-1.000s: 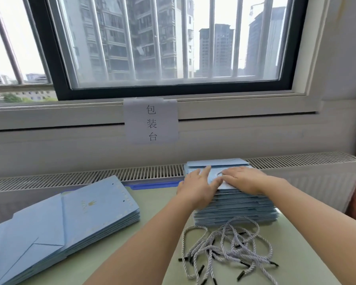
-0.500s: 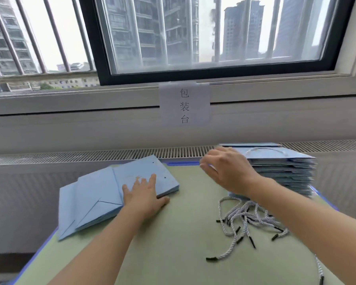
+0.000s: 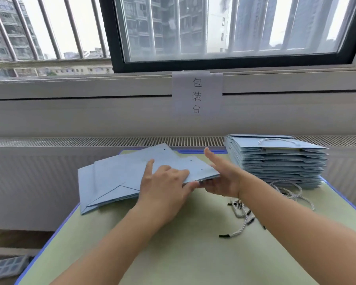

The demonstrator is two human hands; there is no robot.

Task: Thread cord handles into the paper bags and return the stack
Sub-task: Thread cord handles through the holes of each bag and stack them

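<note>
Paper bags, flat and pale blue, lie in two lots in the head view: an unthreaded pile (image 3: pixel 119 179) fanned loosely on the left of the green surface (image 3: pixel 173 254), and a neat taller stack (image 3: pixel 275 161) at the right rear whose top bag already carries a cord handle (image 3: pixel 280 140). The left hand (image 3: pixel 164 184) rests on the near right corner of the top bag (image 3: pixel 185 167) of the fanned pile, its fingers (image 3: pixel 152 167) fairly straight on the upper face and the thumb curling toward the edge; whether it pinches the sheet or only presses it cannot be told. The right hand (image 3: pixel 222 177) meets the same corner from the other side, palm open, fingers stretched along the bag's right edge and partly under it, so the bag seems to be lifting off the pile. Punched holes show near that edge, unthreaded. Loose cords (image 3: pixel 243 212) with black tips lie tangled on the surface just right of the hands, in front of the tall stack. Judged from this, a single bag is light and thin, stiff enough along its folds to hold flat yet easy to crease if bent at a corner; smooth faces probably let neighbours slide, so one sheet may drag the next. A hold on the holed edge, thumb above and fingers below, looks soundest. The cords look limp and prone to snag; the stiff tip is the part to pinch.
</note>
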